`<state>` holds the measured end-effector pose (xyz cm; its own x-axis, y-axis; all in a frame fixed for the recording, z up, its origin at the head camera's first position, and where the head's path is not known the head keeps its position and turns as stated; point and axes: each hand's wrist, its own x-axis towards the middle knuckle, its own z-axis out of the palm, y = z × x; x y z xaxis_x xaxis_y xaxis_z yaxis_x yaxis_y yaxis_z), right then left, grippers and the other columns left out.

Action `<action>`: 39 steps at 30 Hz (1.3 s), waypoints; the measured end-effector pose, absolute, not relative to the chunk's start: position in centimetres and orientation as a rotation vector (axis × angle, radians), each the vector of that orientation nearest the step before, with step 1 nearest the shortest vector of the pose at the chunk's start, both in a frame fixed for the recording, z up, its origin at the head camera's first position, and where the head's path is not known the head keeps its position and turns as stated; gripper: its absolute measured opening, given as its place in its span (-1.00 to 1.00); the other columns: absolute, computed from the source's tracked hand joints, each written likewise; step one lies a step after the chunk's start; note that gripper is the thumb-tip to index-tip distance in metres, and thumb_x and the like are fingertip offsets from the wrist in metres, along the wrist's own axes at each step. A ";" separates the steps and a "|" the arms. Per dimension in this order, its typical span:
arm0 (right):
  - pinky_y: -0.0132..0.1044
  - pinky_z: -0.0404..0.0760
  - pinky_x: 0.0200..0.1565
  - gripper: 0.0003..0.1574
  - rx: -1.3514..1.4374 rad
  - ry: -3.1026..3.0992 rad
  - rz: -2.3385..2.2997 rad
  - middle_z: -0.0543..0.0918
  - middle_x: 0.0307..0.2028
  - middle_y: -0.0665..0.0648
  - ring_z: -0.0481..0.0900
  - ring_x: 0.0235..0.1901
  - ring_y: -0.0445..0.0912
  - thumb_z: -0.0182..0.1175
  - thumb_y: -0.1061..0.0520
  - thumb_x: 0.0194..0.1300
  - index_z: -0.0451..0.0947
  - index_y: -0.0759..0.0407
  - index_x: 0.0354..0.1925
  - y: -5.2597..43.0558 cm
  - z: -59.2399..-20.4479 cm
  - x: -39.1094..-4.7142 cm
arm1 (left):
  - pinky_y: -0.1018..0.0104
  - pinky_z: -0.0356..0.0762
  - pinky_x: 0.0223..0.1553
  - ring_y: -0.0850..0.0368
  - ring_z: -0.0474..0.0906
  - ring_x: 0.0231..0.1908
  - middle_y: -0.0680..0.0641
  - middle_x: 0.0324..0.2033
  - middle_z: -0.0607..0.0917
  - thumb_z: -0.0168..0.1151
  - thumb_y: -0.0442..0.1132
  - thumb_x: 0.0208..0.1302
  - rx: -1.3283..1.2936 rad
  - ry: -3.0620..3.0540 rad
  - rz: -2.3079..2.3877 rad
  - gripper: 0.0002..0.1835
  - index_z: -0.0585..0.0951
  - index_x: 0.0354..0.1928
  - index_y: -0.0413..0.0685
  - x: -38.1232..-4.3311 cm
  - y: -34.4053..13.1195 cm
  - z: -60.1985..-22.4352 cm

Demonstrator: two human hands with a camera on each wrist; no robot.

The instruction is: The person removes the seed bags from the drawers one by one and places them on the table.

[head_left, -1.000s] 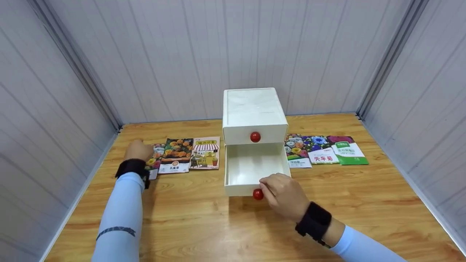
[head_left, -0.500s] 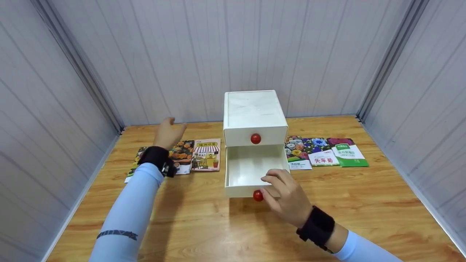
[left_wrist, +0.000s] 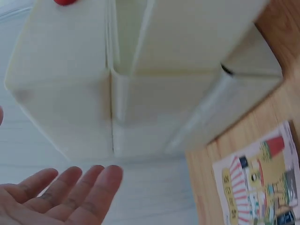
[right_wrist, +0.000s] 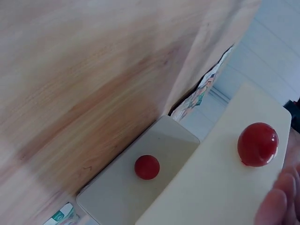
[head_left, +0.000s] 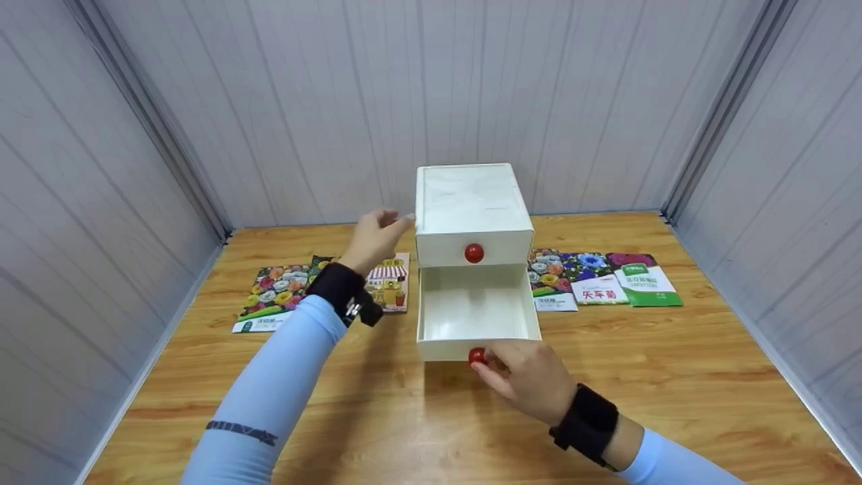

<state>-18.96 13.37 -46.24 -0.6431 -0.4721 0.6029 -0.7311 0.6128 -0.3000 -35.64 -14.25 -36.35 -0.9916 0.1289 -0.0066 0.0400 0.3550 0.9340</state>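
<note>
A white three-tier drawer unit point(head_left: 474, 195) stands mid-table, its middle drawer point(head_left: 479, 303) pulled out with its inside bare. The bottom drawer point(right_wrist: 129, 187), beneath it, shows in the right wrist view. My right hand point(head_left: 535, 377) is at the middle drawer's red knob point(head_left: 475, 356), thumb and bent forefinger overlapping its edge. In the right wrist view the knob point(right_wrist: 257, 144) shows whole, the fingers point(right_wrist: 274, 204) close beside it, so I cannot tell whether they grip it. My left hand point(head_left: 377, 236) holds nothing, fingers loosely extended, near the unit's upper left side.
Left of the unit lie a colourful flower seed packet point(head_left: 276, 293), a partly hidden packet point(head_left: 322, 264) and a packet with a striped awning point(head_left: 397, 286). Three more point(head_left: 553, 279) point(head_left: 594, 279) point(head_left: 643, 279) lie to the right. Panelled walls point(head_left: 316, 101) enclose the table's back and sides.
My left hand has moved right from above the leftmost packet to the unit's side. My right hand's fingers lifted and spread a little, then bent back down towards the knob.
</note>
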 end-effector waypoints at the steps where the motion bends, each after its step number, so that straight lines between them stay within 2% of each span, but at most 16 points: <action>1: -0.53 0.40 -0.49 -0.76 0.934 -2.421 0.742 0.59 -0.53 -0.07 0.37 -0.54 -0.36 0.51 0.14 0.38 0.64 0.12 -0.37 13.3 -46.2 -18.9 | -0.09 0.68 0.30 -0.27 0.45 0.46 -0.36 0.50 0.46 0.21 0.08 0.61 0.157 2.502 1.722 -0.20 0.29 0.60 -0.35 -35.6 -13.9 -36.3; 5: -0.50 0.32 -0.51 -0.66 0.846 -2.572 0.720 0.50 -0.58 -0.10 0.28 -0.56 -0.35 0.49 0.03 0.43 0.62 0.12 -0.41 13.2 -46.2 -18.9 | -0.21 0.63 0.36 -0.31 0.42 0.50 -0.37 0.55 0.40 0.20 0.11 0.60 0.171 2.478 1.671 -0.15 0.22 0.63 -0.32 -35.8 -13.1 -36.2; 8: -0.49 0.30 -0.54 -0.63 0.794 -2.618 0.667 0.54 -0.58 -0.08 0.27 -0.59 -0.34 0.50 -0.02 0.43 0.64 0.15 -0.41 13.0 -46.3 -19.1 | -0.23 0.61 0.37 -0.32 0.43 0.48 -0.38 0.54 0.42 0.21 0.09 0.59 0.165 2.463 1.676 -0.16 0.22 0.63 -0.33 -35.9 -12.6 -36.4; 13: -0.45 0.38 -0.52 -0.59 0.743 -2.660 0.572 0.69 -0.52 0.01 0.35 -0.59 -0.30 0.51 -0.09 0.41 0.70 0.21 -0.35 12.6 -46.6 -19.4 | -0.17 0.75 0.17 -0.28 0.47 0.42 -0.36 0.48 0.46 0.17 0.07 0.59 0.138 2.400 1.712 -0.22 0.29 0.58 -0.35 -36.1 -11.9 -36.7; 19: -0.43 0.47 -0.48 -0.57 0.726 -2.698 0.625 0.73 -0.52 0.08 0.42 -0.58 -0.27 0.50 -0.09 0.42 0.68 0.22 -0.38 12.1 -46.6 -19.8 | 0.10 0.80 -0.12 -0.19 0.60 0.20 -0.34 0.34 0.57 0.12 0.03 0.63 0.110 2.313 1.738 -0.34 0.38 0.50 -0.32 -36.2 -11.8 -36.7; 24: -0.45 0.39 -0.54 -0.58 0.711 -2.673 0.704 0.61 -0.61 0.03 0.36 -0.62 -0.28 0.47 0.01 0.44 0.62 0.21 -0.46 12.1 -46.2 -20.5 | -0.09 0.81 0.04 -0.26 0.60 0.25 -0.34 0.36 0.56 0.14 0.03 0.62 0.103 2.290 1.765 -0.32 0.36 0.51 -0.33 -36.2 -11.8 -36.7; 28: -0.46 0.45 -0.52 -0.59 0.675 -2.648 0.739 0.64 -0.61 0.04 0.43 -0.61 -0.27 0.49 0.04 0.42 0.61 0.19 -0.49 12.1 -45.8 -21.4 | -0.24 0.75 0.17 -0.31 0.52 0.36 -0.34 0.40 0.51 0.16 0.05 0.61 0.084 2.285 1.780 -0.29 0.33 0.53 -0.33 -36.2 -11.7 -36.7; 35: -0.42 0.48 -0.50 -0.60 0.622 -2.675 0.756 0.62 -0.61 0.03 0.45 -0.60 -0.23 0.49 0.05 0.42 0.62 0.20 -0.48 12.0 -45.6 -23.0 | -0.28 0.74 0.19 -0.31 0.50 0.40 -0.35 0.39 0.53 0.16 0.05 0.62 0.070 2.288 1.763 -0.29 0.34 0.54 -0.33 -36.0 -11.4 -36.8; 39: -0.40 0.43 -0.49 -0.58 0.541 -2.734 0.813 0.57 -0.61 0.01 0.44 -0.58 -0.20 0.47 0.00 0.45 0.61 0.17 -0.47 11.9 -45.4 -23.9 | -0.30 0.73 0.19 -0.33 0.49 0.41 -0.36 0.40 0.52 0.17 0.04 0.63 0.055 2.276 1.793 -0.29 0.33 0.54 -0.31 -36.1 -11.0 -37.0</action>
<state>-23.93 11.87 -45.45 -0.9031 -0.2799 0.3255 -0.4124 0.7767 -0.4762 -36.07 -11.03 -36.96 -0.9697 0.1786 -0.1664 -0.1199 0.2453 0.9620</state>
